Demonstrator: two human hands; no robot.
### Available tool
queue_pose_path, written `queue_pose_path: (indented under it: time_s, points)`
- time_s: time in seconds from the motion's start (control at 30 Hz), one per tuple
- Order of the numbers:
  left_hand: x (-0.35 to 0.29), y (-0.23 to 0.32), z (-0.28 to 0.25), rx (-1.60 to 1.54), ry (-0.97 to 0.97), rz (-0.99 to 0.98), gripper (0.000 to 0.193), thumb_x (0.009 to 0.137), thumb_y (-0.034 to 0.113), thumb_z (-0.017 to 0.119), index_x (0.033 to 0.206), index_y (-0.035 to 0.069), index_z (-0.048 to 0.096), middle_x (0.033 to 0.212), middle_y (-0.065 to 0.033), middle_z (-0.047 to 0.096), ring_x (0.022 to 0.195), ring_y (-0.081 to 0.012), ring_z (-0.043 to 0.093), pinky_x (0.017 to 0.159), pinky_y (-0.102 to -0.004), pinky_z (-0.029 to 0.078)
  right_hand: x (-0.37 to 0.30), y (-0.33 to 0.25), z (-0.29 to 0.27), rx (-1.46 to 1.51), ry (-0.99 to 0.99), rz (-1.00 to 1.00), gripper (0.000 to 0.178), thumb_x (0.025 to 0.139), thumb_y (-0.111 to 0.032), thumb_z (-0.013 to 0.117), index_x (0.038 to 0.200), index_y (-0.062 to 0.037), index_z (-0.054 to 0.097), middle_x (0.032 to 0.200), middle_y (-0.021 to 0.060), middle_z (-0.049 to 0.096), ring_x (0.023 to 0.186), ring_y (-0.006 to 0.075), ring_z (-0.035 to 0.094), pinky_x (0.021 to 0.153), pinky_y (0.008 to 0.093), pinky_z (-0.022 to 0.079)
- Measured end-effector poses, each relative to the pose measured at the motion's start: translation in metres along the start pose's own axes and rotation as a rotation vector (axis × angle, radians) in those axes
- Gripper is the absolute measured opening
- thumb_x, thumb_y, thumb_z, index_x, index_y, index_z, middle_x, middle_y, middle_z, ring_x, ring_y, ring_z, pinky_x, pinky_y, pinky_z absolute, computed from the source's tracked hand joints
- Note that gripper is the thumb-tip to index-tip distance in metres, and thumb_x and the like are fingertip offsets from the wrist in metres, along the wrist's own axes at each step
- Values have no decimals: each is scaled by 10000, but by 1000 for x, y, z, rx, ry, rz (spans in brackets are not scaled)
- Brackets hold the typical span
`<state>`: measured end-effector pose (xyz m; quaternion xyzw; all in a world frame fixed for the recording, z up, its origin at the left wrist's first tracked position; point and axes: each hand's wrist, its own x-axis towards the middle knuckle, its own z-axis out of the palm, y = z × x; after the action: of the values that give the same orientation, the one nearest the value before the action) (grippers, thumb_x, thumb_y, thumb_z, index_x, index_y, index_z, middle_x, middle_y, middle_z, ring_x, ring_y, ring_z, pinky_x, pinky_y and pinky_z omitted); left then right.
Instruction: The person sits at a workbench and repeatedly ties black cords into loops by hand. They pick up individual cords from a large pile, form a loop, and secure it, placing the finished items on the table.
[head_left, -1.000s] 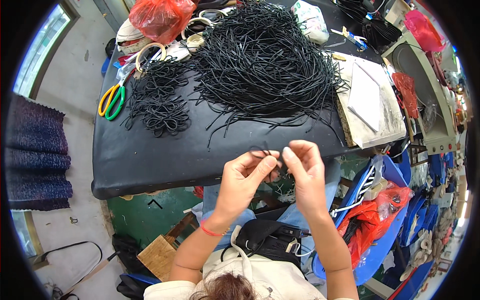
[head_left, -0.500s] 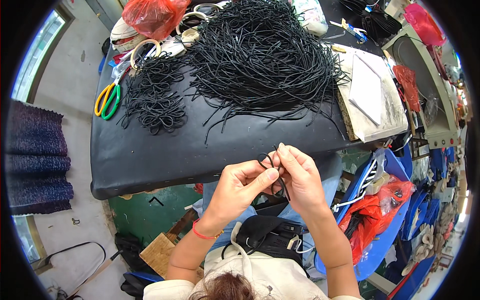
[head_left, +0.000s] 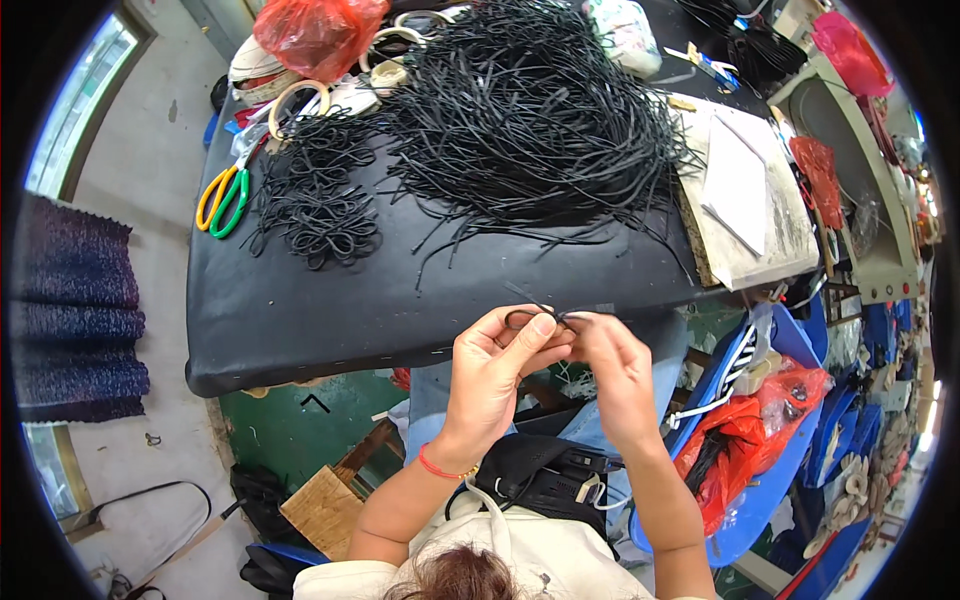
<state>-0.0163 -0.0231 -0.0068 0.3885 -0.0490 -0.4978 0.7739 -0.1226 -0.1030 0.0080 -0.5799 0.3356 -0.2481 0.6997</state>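
Between my hands, just off the table's near edge, is a thin black cord (head_left: 517, 312) bent into a loop, one end sticking up. My left hand (head_left: 495, 362) pinches it between thumb and fingers. My right hand (head_left: 618, 365) is closed at the other side of the loop, its fingertips a little blurred, gripping the cord. Beyond lies a big heap of loose black cords (head_left: 530, 120) on the black table (head_left: 290, 320). Left of the heap is a smaller pile of looped, knotted black cords (head_left: 318, 210).
Scissors (head_left: 222, 200) with yellow and green handles lie at the table's left. Rolls of tape (head_left: 298, 100) and a red plastic bag (head_left: 318, 35) sit behind them. At right are a board with white paper (head_left: 735, 185) and a blue tub (head_left: 745, 520) holding red bags.
My right hand has shifted right and down, turning over at the cord. The loop now lies flatter and nearer my left fingers. My left hand has moved slightly right.
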Motion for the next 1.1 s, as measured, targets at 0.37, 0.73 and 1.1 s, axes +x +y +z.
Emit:
queue_pose_path:
  time_s: [0.37, 0.73, 1.1]
  points:
    - [-3, -1, 1, 469, -10, 138, 155, 849, 113, 619, 902, -32, 608, 759, -58, 637, 653, -86, 590, 598, -209, 483, 4, 1, -9, -51, -10, -47, 136, 860, -93, 595, 928, 24, 610, 812, 4, 568, 715, 42, 504, 630, 187, 409]
    - [-4, 3, 1, 623, 30, 145, 129, 849, 105, 606, 860, -23, 605, 682, -14, 592, 596, -39, 515, 524, -190, 419, -1, 8, -2, -117, -52, -136, 162, 875, -80, 565, 991, 29, 597, 818, 5, 534, 728, 47, 484, 638, 183, 396]
    - [-1, 14, -10, 560, -55, 9, 155, 852, 151, 616, 865, -4, 606, 691, 25, 564, 587, -21, 468, 532, -175, 406, 14, 11, -3, 181, -101, 157, 197, 903, -214, 551, 871, -22, 583, 759, -21, 566, 692, 37, 494, 605, 197, 389]
